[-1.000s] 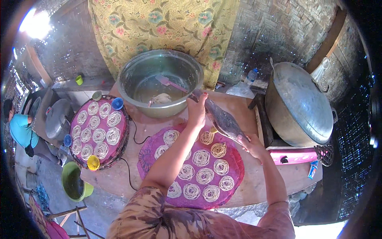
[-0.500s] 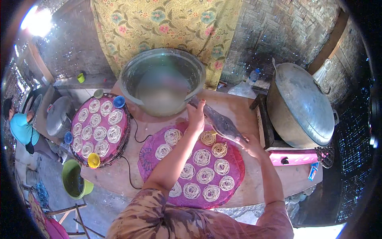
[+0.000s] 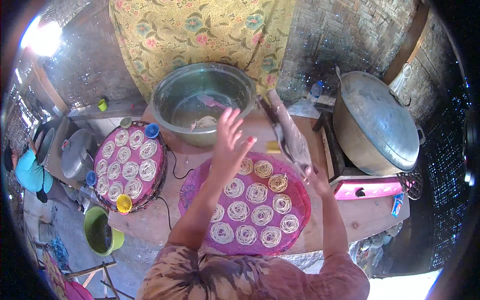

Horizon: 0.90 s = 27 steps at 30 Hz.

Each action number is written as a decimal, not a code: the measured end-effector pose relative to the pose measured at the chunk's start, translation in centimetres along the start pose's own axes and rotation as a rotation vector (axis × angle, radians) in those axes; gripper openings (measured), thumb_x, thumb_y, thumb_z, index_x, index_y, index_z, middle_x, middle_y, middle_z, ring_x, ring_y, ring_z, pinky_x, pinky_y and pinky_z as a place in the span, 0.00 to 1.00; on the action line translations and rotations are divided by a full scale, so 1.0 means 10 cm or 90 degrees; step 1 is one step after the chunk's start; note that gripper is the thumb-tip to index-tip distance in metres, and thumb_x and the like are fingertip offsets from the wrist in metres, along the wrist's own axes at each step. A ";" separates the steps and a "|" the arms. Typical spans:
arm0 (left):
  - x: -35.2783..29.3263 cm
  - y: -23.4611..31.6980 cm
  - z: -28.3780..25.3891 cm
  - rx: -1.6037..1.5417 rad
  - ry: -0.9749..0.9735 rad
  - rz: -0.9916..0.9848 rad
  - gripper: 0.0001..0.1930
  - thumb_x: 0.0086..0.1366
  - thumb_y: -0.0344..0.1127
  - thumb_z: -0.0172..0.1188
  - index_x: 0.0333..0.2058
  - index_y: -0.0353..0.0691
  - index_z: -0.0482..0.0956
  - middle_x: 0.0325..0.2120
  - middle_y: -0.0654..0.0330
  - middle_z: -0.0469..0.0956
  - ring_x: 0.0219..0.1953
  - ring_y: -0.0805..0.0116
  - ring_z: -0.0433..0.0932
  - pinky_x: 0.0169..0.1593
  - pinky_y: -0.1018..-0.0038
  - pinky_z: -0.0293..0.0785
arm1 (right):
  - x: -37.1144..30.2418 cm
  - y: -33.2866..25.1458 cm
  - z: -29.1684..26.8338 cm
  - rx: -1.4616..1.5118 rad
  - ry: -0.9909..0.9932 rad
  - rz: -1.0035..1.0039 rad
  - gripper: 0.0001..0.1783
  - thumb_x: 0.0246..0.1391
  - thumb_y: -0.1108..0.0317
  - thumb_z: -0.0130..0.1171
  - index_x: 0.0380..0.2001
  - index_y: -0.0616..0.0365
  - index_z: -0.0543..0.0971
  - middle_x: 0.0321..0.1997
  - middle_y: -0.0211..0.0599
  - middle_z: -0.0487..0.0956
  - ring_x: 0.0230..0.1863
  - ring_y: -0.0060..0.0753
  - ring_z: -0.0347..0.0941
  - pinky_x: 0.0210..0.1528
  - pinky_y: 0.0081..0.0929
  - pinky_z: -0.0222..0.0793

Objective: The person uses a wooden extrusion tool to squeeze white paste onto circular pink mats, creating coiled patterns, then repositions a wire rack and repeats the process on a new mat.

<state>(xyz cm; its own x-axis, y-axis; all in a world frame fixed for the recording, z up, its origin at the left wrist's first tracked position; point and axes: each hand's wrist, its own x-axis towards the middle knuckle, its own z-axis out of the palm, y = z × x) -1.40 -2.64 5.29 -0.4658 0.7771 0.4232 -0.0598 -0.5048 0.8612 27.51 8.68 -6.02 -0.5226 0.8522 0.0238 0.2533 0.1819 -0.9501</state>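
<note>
In my right hand (image 3: 316,180) is the near end of a long, dark wooden tool (image 3: 290,127) with two arms, slanting up and away to the left. It looks like a hand press, blurred by motion. A short yellow piece (image 3: 273,147) shows beside it. My left hand (image 3: 230,137) is open, fingers spread, in front of the large basin (image 3: 156,112). Inside the basin lie a pink spatula (image 3: 210,101) and a pale lump of dough (image 3: 204,122). Below my hands, several coiled noodle nests (image 3: 256,193) rest on a round pink mat (image 3: 295,240).
At left stands a second round tray (image 3: 131,154) of noodle nests with small blue and yellow cups. A big lidded pot (image 3: 375,125) sits on a pink stove (image 3: 367,189) at right. A green bucket (image 3: 102,230) is on the floor. Another person (image 3: 32,170) is at far left.
My left hand has let go of the wooden tool and opened. My right hand has tilted the tool more upright and its two arms show apart. The spatula and dough are now visible in the basin.
</note>
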 end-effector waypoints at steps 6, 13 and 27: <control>-0.86 -0.08 -0.99 0.230 0.044 -0.030 0.25 0.60 0.23 0.55 0.56 0.34 0.60 0.48 0.53 0.71 0.49 0.65 0.73 0.53 0.71 0.68 | 0.03 0.04 0.17 -0.564 0.319 0.136 0.36 0.42 0.44 0.64 0.47 0.61 0.73 0.35 0.57 0.79 0.40 0.57 0.77 0.42 0.46 0.73; -1.86 -0.45 -1.99 0.391 0.014 -0.247 0.17 0.58 0.23 0.55 0.47 0.33 0.71 0.42 0.55 0.74 0.40 0.68 0.77 0.46 0.74 0.73 | 0.09 0.42 0.14 -0.703 0.350 0.128 0.37 0.41 0.44 0.65 0.48 0.60 0.70 0.38 0.52 0.79 0.39 0.52 0.77 0.42 0.44 0.73; -1.73 -0.71 -1.89 0.602 -0.069 -0.106 0.19 0.54 0.26 0.61 0.46 0.36 0.73 0.35 0.49 0.76 0.39 0.53 0.76 0.44 0.65 0.72 | -1.24 0.68 0.12 -0.302 0.406 0.010 0.09 0.51 0.71 0.54 0.34 0.61 0.79 0.32 0.47 0.80 0.30 0.37 0.77 0.33 0.31 0.72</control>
<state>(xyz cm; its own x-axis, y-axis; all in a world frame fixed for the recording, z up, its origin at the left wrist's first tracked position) -9.62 -19.59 -13.43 -0.4286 0.8657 0.2587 0.6404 0.0891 0.7629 34.73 -1.25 -13.12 0.0143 0.9471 0.3207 0.6516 0.2345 -0.7214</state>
